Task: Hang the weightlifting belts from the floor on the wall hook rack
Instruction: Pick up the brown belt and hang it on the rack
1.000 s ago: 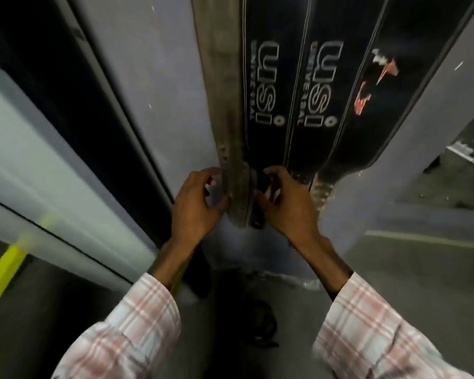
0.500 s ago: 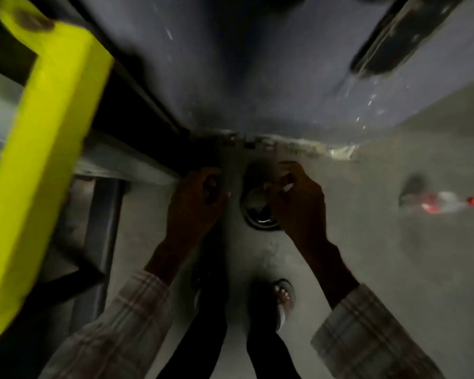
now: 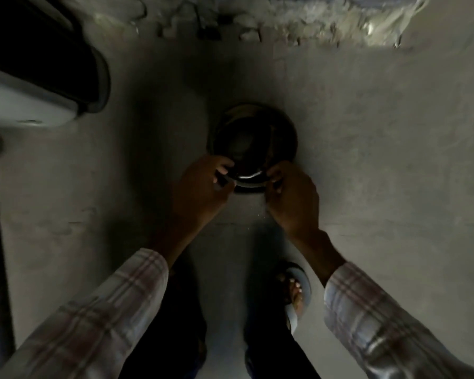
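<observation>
A dark weightlifting belt (image 3: pixel 253 143), coiled into a ring, lies on the grey floor straight ahead of my feet. My left hand (image 3: pixel 203 190) grips the near left edge of the coil. My right hand (image 3: pixel 292 199) grips the near right edge, where a shiny curved part of the belt shows between my two hands. The far half of the coil still touches the floor. The wall hook rack and the hung belts are out of view.
Rough rubble and crumbled plaster (image 3: pixel 271 26) line the base of the wall at the top. A dark and white machine base (image 3: pixel 44 86) juts in from the upper left. My sandalled right foot (image 3: pixel 294 292) stands just behind the belt.
My view swung down from the belts hanging on the wall to the floor. Both hands left the hung belts, dropped, and closed on the coiled belt.
</observation>
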### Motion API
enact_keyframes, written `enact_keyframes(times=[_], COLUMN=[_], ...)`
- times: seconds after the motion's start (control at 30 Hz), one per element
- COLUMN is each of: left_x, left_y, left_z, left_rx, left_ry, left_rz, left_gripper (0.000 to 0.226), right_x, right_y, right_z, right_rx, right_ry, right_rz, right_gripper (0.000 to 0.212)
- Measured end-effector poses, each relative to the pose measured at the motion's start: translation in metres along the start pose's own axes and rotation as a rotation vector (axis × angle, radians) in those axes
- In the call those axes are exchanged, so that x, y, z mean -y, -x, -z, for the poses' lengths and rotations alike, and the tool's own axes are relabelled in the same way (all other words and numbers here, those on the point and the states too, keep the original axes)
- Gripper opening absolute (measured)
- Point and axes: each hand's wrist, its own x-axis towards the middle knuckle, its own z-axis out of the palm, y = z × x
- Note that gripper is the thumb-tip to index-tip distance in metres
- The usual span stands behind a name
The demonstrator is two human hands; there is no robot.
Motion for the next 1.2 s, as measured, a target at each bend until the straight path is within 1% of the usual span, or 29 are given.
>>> enact_keyframes(times=[0.1,0.17,0.23,0.27,0.4,0.47,0.53,0.63,0.7,0.77,0.83,0.87,0.93,1.0,1.07,1.13,1.17,1.2], left_x=[-0.006,-0.01,-0.009,-0.008,-0.012,-0.019,-0.03,-0.056,-0.07,-0.085,-0.102,-0.11,-0.133,-0.153,-0.175,-0.194,-0.202,-0.211], left_y=[-0.007,-0.012,-0.015,-0.016,-0.015,-0.011,-0.004,0.007,0.013,0.02,0.028,0.031,0.04,0.052,0.064,0.08,0.09,0.101], left_z=[-0.015,-0.019,-0.02,-0.019,-0.014,-0.007,0.003,0.029,0.048,0.069,0.091,0.101,0.129,0.158,0.19,0.222,0.236,0.248], left_rx=[0.06,0.109,0.13,0.131,0.14,0.1,0.06,0.067,0.052,0.023,-0.039,-0.092,-0.115,-0.134,-0.26,-0.365,-0.362,-0.316], left_ry=[-0.117,-0.271,-0.395,-0.409,-0.358,-0.341,-0.339,-0.308,-0.271,-0.277,-0.249,-0.206,-0.065,0.051,0.096,0.092,0.091,0.082], left_rz=[-0.076,-0.114,-0.11,-0.1,-0.099,-0.152,-0.243,-0.377,-0.404,-0.42,-0.456,-0.462,-0.353,-0.258,-0.163,-0.009,0.098,0.194], left_gripper=[0.035,0.033,0.032,0.033,0.042,0.03,0.015,0.016,0.019,0.031,0.041,0.04,0.035,0.032,0.034,0.032,0.033,0.037], right_x=[-0.009,-0.009,-0.007,-0.007,-0.007,-0.003,0.003,0.016,0.027,0.043,0.065,0.077,0.102,0.124,0.144,0.161,0.169,0.179], right_y=[-0.008,-0.008,-0.004,-0.002,0.008,0.011,0.01,0.008,0.01,0.013,0.016,0.017,0.022,0.032,0.044,0.061,0.07,0.079], right_z=[-0.01,-0.014,-0.016,-0.016,-0.008,0.003,0.019,0.046,0.064,0.087,0.115,0.13,0.159,0.184,0.208,0.235,0.249,0.263], right_rx=[-0.071,-0.082,-0.08,-0.067,0.032,0.045,0.011,0.009,0.0,-0.006,0.038,0.076,0.161,0.191,0.19,0.184,0.172,0.155], right_ry=[-0.088,-0.127,-0.14,-0.136,-0.027,0.063,0.15,0.245,0.205,0.062,-0.07,-0.136,-0.261,-0.32,-0.392,-0.488,-0.543,-0.608], right_rz=[-0.01,-0.043,-0.089,-0.103,-0.078,-0.045,0.049,0.194,0.261,0.268,0.257,0.234,0.169,0.146,0.129,0.108,0.106,0.104], right_gripper=[0.007,0.006,0.009,0.012,0.023,0.03,0.04,0.045,0.041,0.033,0.028,0.025,0.026,0.03,0.021,0.016,0.015,0.013])
